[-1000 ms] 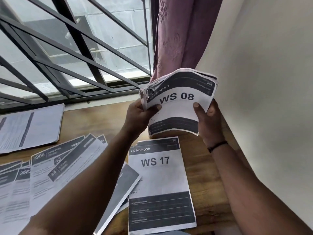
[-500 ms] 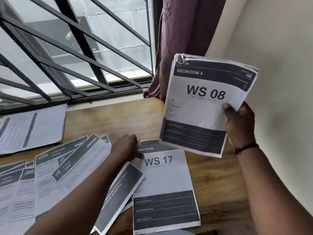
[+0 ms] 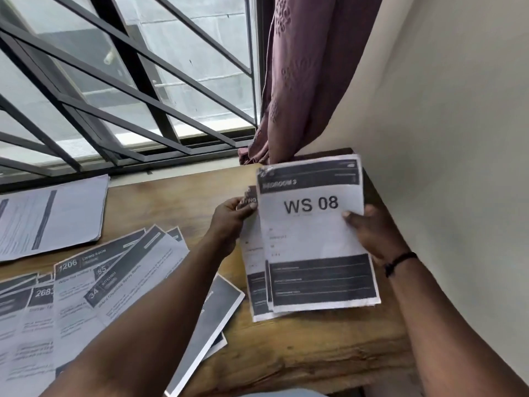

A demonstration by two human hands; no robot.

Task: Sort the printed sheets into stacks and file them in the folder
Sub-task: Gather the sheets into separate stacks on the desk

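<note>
A stack of printed sheets topped by "WS 08" [image 3: 313, 239] is held over the right part of the wooden desk [image 3: 300, 353]. My right hand [image 3: 372, 230] grips its right edge, thumb on top. My left hand [image 3: 232, 219] pinches the top left corner of the "Living Room" sheet [image 3: 252, 253], which now lies just under the stack, sticking out on the left. Several other printed sheets [image 3: 100, 282] are fanned out on the left of the desk, partly hidden by my left forearm. No folder shows.
A separate pile of paper [image 3: 51, 216] lies at the back left near the barred window [image 3: 114, 81]. A purple curtain [image 3: 300, 81] hangs at the back corner. A pale wall [image 3: 443, 138] runs close along the desk's right side.
My left hand has lifted the "WS 17" Living Room sheet off the desk. My right hand has lowered the "WS 08" stack onto it, so both hands now hold the papers together.
</note>
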